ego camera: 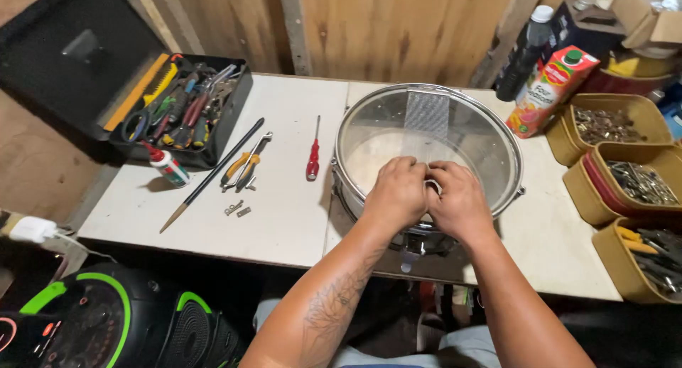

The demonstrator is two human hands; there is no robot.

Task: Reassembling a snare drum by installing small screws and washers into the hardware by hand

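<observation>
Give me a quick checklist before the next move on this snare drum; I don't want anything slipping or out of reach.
1. Both hands on the work: left hand and right hand rest together at the near end of the snare wires. Ok.
2. Snare drum lies flat on the white table, though its near edge overhangs slightly. Ok.
3. What the fingertips hold: hidden under the hands. Cannot tell.
4. Red screwdriver lies beside the drum. Ok.
5. Yellow-handled pliers and small metal parts lie loose on the table. Ok.
6. Juice carton stands close behind the drum. Not ok.
</observation>
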